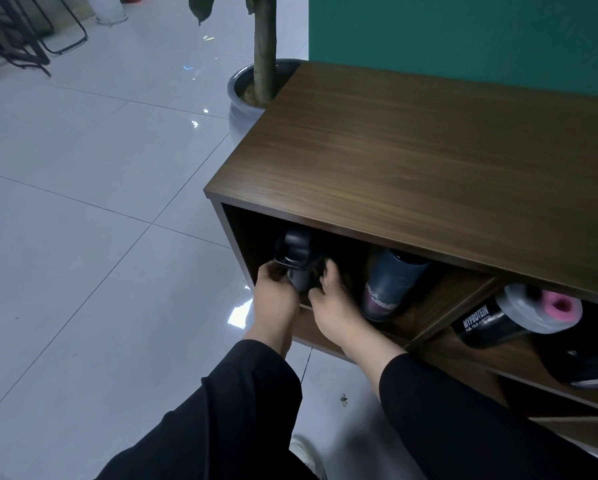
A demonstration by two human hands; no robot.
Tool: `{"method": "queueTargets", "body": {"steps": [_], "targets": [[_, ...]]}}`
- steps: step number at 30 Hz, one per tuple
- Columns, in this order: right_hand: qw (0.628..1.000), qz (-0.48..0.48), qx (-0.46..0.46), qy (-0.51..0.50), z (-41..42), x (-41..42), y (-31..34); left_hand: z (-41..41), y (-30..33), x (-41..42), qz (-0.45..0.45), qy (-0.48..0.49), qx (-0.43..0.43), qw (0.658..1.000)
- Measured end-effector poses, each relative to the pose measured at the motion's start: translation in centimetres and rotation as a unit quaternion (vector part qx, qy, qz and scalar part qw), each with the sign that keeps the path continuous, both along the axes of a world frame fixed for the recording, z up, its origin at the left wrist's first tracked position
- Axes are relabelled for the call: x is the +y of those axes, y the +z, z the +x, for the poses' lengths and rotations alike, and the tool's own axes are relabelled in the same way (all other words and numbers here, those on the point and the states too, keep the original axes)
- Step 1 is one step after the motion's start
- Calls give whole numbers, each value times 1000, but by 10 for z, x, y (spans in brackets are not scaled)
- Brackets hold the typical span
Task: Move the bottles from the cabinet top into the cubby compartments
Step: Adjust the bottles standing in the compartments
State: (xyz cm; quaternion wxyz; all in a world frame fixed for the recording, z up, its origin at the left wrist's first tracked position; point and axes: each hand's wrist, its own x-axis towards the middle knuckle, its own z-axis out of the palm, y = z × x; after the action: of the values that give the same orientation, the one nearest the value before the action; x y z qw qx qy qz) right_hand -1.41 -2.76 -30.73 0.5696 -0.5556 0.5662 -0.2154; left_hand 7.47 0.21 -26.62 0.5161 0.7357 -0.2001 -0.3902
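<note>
A glossy pale tiled floor [83,202] fills the left half, with small bright reflections on it. At about twelve o'clock a grey ceramic planter [237,98] holds a bare tree trunk [265,46], and a green wall [463,36] runs off toward one o'clock. Black metal chair legs [20,39] stand at ten o'clock, and a white shoe [308,457] shows at six.

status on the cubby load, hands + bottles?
Left hand and right hand both on black bottle, seating it in left cubby beside dark blue bottle. Cabinet top bare in view. Nothing blocking.
</note>
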Motion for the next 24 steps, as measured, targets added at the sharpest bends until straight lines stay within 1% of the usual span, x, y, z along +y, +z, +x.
{"method": "queueTargets", "body": {"steps": [2,4,5,7,9,10,11,13,15,17,20,22,24], "targets": [[1000,0,-2,-2,2,0,6,0,-1,-1,-1,-5,-6,1000],[1000,1,14,5,3,-1,-3,-1,-2,-3,8,-4,-2,1000],[1000,1,21,7,2,-2,-11,0,-1,-2,24,3,3,1000],[999,14,29,4,-1,13,23,1,-4,-1,85,0,22,996],[998,58,23,6,-15,34,37,0,-7,2,172,-64,51,982],[997,81,20,6,-25,46,38,-3,-7,5,207,-111,63,970],[995,100,16,-14,-37,60,33,-8,-6,6,225,-154,59,960],[988,130,11,-85,-59,80,21,-19,-4,4,209,-227,5,951],[982,123,10,-145,-74,80,10,-30,0,-3,152,-278,-43,948],[979,99,11,-176,-83,69,13,-44,2,-8,111,-316,-42,941],[983,55,15,-176,-89,54,19,-65,-4,-14,57,-347,-17,936],[984,61,6,-170,-90,50,19,-72,-12,-17,29,-364,7,931],[983,61,0,-174,-92,48,17,-74,-11,-17,25,-374,13,927]]}}
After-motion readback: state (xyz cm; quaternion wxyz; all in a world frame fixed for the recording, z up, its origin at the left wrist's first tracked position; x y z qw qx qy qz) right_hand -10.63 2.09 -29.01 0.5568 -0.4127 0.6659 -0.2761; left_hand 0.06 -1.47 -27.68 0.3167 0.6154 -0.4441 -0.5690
